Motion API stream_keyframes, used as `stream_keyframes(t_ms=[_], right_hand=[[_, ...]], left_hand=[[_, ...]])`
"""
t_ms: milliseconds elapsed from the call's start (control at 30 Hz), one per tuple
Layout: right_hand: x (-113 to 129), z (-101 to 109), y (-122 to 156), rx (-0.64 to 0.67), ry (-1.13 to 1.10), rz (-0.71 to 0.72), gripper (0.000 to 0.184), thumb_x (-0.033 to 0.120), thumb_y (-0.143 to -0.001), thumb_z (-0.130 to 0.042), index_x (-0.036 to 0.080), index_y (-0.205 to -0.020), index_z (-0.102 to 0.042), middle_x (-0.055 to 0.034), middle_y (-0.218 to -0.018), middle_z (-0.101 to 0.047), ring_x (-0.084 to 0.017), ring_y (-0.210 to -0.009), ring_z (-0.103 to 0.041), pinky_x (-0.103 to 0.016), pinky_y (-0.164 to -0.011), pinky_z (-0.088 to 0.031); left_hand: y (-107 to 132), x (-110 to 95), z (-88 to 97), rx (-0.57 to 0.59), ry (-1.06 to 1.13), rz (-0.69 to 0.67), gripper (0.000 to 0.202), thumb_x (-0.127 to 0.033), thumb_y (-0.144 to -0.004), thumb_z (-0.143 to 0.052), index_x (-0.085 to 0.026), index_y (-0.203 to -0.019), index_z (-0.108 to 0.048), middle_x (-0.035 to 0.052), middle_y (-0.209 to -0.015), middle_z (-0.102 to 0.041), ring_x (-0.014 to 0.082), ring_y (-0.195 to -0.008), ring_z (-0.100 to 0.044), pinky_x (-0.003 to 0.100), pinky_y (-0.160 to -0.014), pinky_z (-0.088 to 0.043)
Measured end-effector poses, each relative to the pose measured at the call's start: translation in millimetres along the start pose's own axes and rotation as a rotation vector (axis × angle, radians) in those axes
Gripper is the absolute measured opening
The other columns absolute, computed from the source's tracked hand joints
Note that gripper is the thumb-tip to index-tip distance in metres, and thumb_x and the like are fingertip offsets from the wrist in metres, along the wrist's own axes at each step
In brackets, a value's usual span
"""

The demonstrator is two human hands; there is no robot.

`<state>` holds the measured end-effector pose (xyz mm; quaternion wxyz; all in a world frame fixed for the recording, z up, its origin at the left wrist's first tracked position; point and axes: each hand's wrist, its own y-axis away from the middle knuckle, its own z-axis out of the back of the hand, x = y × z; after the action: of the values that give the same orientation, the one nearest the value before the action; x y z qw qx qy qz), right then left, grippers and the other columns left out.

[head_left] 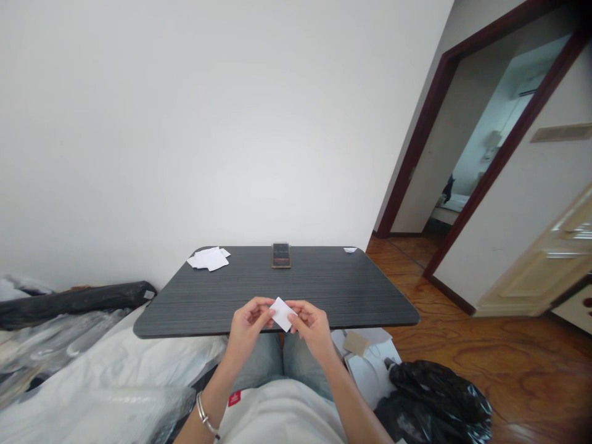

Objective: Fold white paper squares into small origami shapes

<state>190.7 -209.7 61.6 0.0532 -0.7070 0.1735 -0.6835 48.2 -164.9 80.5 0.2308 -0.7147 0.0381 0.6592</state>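
Observation:
A small white piece of paper (282, 314) is held between both hands, tilted so that one corner points up, just above the table's near edge. My left hand (252, 319) pinches its left side between thumb and fingers. On its right side, the thumb and fingers of my right hand (309, 322) grip it in the same way. Below lies the dark wood-grain table (208, 308). At the far left of the table is a loose pile of white paper sheets (209, 259). A small folded white paper (350, 250) rests near the far right corner.
A phone-like device (281, 255) stands at the table's back middle, by the white wall. Plastic-wrapped white bedding (106, 382) and a long black roll (78, 302) lie to the left. On the right floor are a black plastic bag (435, 401) and papers. A doorway opens beyond.

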Motion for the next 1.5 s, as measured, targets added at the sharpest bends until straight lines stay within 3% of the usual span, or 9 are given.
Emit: stream_keyframes(t_ms=[233,467,667,800,1133,1500], right_hand=[[-4,-1,0,-0.012,-0.089,0.010,0.024,0.030,-0.073,-0.054,0.017,-0.094,-0.057,0.0036,-0.057,-0.049,-0.005,-0.038,-0.042,-0.015,-0.032,-0.032],[1,-2,2,-0.003,0.023,0.109,0.013,0.029,-0.072,-0.056,0.017,-0.077,-0.058,0.0009,-0.068,-0.049,-0.005,-0.041,-0.043,-0.017,-0.035,-0.033],[-7,-1,-2,-0.041,-0.071,0.042,0.017,0.032,-0.070,-0.058,0.017,-0.067,-0.052,0.0035,-0.055,-0.047,-0.006,-0.040,-0.043,-0.016,-0.034,-0.032],[-3,0,-2,-0.048,-0.116,0.005,0.020,0.034,-0.069,-0.059,0.016,-0.067,-0.052,0.0049,-0.048,-0.046,-0.005,-0.036,-0.040,-0.017,-0.034,-0.032],[9,0,5,0.017,-0.007,0.053,0.015,0.026,-0.066,-0.063,0.017,-0.076,-0.056,0.0015,-0.056,-0.054,-0.010,-0.046,-0.050,-0.021,-0.042,-0.039],[19,-4,9,-0.001,0.051,0.155,0.014,0.021,-0.064,-0.064,0.018,-0.076,-0.059,0.0022,-0.060,-0.053,-0.010,-0.049,-0.050,-0.021,-0.046,-0.039]], left_hand=[[1,1,0.5,0.001,0.002,0.017,0.012,-0.023,-0.064,-0.063,-0.013,-0.068,-0.058,-0.0019,-0.054,-0.057,0.0100,-0.049,-0.052,0.020,-0.051,-0.044],[2,0,0.1,-0.044,-0.086,-0.058,0.008,-0.022,-0.065,-0.062,-0.015,-0.062,-0.058,-0.0016,-0.053,-0.057,0.0110,-0.048,-0.052,0.021,-0.050,-0.043],[4,-3,1.1,0.013,-0.220,-0.180,0.005,-0.020,-0.063,-0.064,-0.017,-0.065,-0.062,0.0018,-0.063,-0.060,0.0141,-0.058,-0.055,0.022,-0.055,-0.045],[4,-4,0.3,0.021,-0.239,-0.182,0.005,-0.021,-0.064,-0.063,-0.017,-0.066,-0.063,0.0021,-0.063,-0.062,0.0147,-0.058,-0.056,0.023,-0.057,-0.045],[1,1,5.0,-0.047,0.039,-0.039,0.011,-0.021,-0.065,-0.063,-0.014,-0.064,-0.054,-0.0005,-0.055,-0.060,0.0134,-0.055,-0.058,0.023,-0.057,-0.046],[-2,12,3.1,0.080,0.411,0.157,0.022,-0.023,-0.064,-0.066,-0.014,-0.066,-0.046,-0.0024,-0.057,-0.060,0.0076,-0.051,-0.057,0.018,-0.055,-0.047]])
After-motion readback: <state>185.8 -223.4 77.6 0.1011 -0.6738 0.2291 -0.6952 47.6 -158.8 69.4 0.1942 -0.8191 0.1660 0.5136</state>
